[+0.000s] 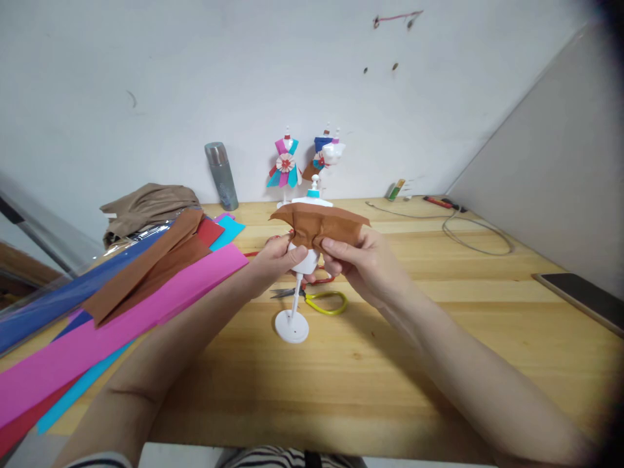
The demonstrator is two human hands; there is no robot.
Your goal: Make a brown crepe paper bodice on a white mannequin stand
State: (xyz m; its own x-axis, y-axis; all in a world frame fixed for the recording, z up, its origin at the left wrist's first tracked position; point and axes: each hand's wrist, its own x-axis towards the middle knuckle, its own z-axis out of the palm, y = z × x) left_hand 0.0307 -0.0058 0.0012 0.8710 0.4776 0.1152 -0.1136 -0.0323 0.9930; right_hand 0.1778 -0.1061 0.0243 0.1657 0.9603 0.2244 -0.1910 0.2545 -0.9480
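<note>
A small white mannequin [306, 261] on a round stand, with a teal band at its neck, leans slightly over the table. Brown paper [336, 220] lies across its chest, creased in the middle, its ends sticking out on both sides. My left hand [283, 257] is closed around the mannequin's left-side waist, thumb in front, just under the paper. With thumb and fingers, my right hand [358, 260] pinches the paper at the mannequin's right side. Yellow-handled scissors [331, 302] and red-handled scissors [325, 281] lie behind the stand, partly hidden.
Coloured paper strips [180, 286] and brown cloth [151, 208] cover the left side. A bottle [221, 175] and dressed mannequins [285, 162] stand at the back. On the right lie a cable [480, 249], a red tool [439, 202] and a dark phone-like slab [585, 296].
</note>
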